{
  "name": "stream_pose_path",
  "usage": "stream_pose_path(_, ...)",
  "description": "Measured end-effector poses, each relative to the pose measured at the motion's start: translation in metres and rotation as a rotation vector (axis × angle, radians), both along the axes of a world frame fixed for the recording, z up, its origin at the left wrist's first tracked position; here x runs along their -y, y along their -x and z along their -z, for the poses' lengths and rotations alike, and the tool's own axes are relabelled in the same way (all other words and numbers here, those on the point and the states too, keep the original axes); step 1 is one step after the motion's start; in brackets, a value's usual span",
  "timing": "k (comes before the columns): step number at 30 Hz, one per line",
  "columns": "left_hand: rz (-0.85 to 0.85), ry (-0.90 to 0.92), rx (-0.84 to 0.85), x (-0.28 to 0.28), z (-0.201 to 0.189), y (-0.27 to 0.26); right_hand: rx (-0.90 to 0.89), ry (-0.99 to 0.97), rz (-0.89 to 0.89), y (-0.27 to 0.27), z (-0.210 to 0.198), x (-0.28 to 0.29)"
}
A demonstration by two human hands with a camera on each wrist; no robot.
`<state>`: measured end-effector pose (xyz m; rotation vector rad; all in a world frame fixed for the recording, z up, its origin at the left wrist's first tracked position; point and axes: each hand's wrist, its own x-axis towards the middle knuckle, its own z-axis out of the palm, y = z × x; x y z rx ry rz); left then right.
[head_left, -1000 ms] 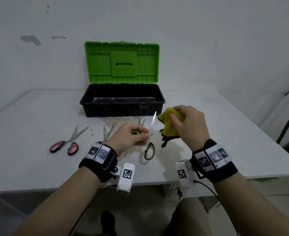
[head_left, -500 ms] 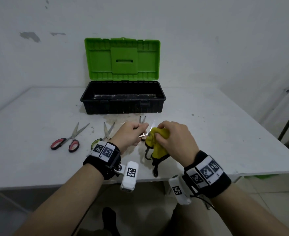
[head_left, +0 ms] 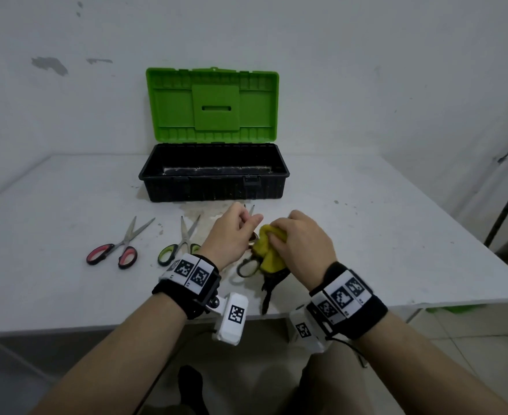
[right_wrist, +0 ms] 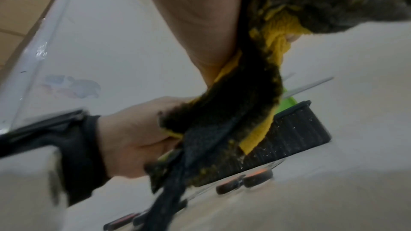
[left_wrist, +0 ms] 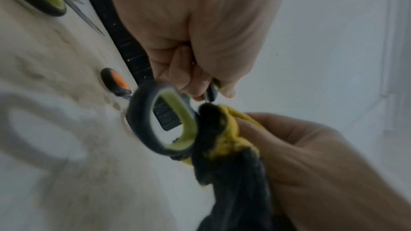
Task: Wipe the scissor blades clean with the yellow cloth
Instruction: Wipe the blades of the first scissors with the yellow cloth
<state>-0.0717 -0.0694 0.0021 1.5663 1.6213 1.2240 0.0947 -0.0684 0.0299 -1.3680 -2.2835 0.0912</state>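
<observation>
My left hand (head_left: 248,230) pinches one handle of a pair of green-and-black scissors (head_left: 247,267) just above the table; the other handle ring (left_wrist: 162,122) hangs free below. My right hand (head_left: 276,242) grips the yellow cloth (head_left: 270,255), bunched round the blades right beside the left fingers. The blades are hidden inside the cloth. The cloth's dark underside (right_wrist: 240,108) hangs down under the right palm. In the left wrist view the cloth (left_wrist: 229,129) sits against the handle ring.
An open toolbox (head_left: 214,187) with a green lid (head_left: 212,104) stands behind the hands. Red-handled scissors (head_left: 112,253) and green-handled scissors (head_left: 181,247) lie on the white table (head_left: 381,250) to the left. Orange-handled scissors (left_wrist: 115,80) lie under the left hand.
Both hands have come down and toward me. The cloth has slid from the upright blade's tip down over the blades, which are now covered.
</observation>
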Motion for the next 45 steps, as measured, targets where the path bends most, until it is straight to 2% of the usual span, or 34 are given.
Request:
stream_pose_path(3,-0.027,0.032,0.03,-0.001,0.004,0.004,-0.051,0.014,0.082,-0.014,-0.008,-0.008)
stream_pose_path(6,-0.042,0.056,0.069,-0.004,0.002,0.002,-0.084,-0.038,-0.052,-0.014,-0.01,0.001)
stream_pose_path(8,-0.03,0.073,0.104,-0.006,0.001,0.0,0.004,-0.073,-0.151,-0.007,-0.006,0.009)
stream_pose_path(10,-0.009,0.073,0.114,-0.007,0.001,-0.002,0.069,-0.097,-0.175,-0.004,0.0,0.01)
stream_pose_path(14,0.003,0.063,0.212,-0.005,0.005,-0.001,0.033,-0.046,-0.132,-0.009,0.003,0.002)
stream_pose_path(19,-0.055,0.043,0.241,-0.005,0.006,0.001,-0.061,-0.044,-0.012,-0.022,-0.001,-0.004)
stream_pose_path(22,-0.071,0.021,0.263,-0.004,0.001,0.0,-0.099,-0.124,-0.085,-0.017,-0.003,0.006)
stream_pose_path(27,-0.058,-0.02,0.291,-0.005,-0.003,-0.006,-0.02,-0.169,-0.156,-0.002,0.006,0.013)
stream_pose_path(32,-0.104,-0.009,0.334,0.004,-0.004,0.001,0.038,-0.065,-0.164,-0.011,0.01,0.014)
stream_pose_path(36,-0.096,-0.002,0.328,0.002,-0.001,0.0,-0.073,-0.137,-0.172,-0.01,0.003,0.017)
stream_pose_path(39,-0.057,0.016,0.337,0.0,-0.001,-0.006,-0.028,-0.148,-0.196,0.0,0.005,0.016)
stream_pose_path(45,-0.099,-0.006,0.363,0.009,-0.008,-0.002,-0.142,-0.103,-0.032,-0.019,0.006,-0.006)
